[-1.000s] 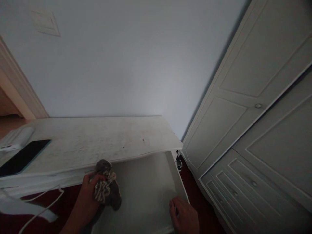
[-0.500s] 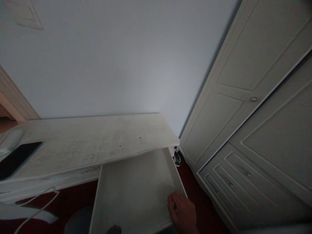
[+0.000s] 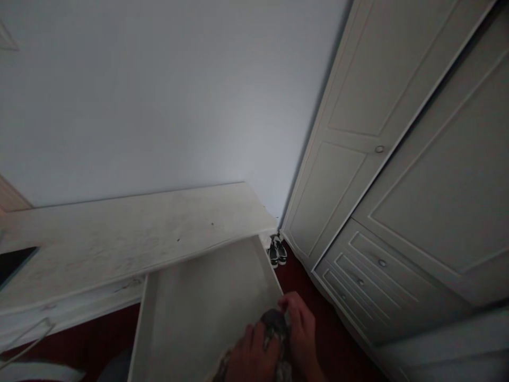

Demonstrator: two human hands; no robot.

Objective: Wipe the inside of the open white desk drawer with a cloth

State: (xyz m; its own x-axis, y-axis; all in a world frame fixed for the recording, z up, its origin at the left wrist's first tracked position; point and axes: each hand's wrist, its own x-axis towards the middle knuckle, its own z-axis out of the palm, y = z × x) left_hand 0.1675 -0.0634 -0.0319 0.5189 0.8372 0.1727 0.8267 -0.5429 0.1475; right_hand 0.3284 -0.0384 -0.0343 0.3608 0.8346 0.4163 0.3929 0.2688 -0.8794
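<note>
A drawer (image 3: 207, 286) is pulled out from the white desk (image 3: 131, 228), and its visible floor is bare. Over its front right corner, my left hand (image 3: 252, 353) is closed on a bunched, patterned grey cloth (image 3: 274, 323) with a darker rounded end. My right hand (image 3: 300, 331) is at the cloth's right side, beside the drawer's right wall, with its fingers bent against the cloth. The lower part of the cloth is cut off by the bottom of the picture, so its kind of garment cannot be made out.
A white wardrobe (image 3: 314, 196) with knobs and small drawers (image 3: 360, 281) stands to the right. Black and white shoes (image 3: 277, 251) lie on the dark red floor (image 3: 294, 273) between desk and wardrobe. At left are a dark flat device (image 3: 16, 262) and a white cable (image 3: 27, 339).
My left hand has come into view with the patterned cloth. My right hand, earlier inside the drawer's right wall, is now against the cloth. The view has turned slightly right.
</note>
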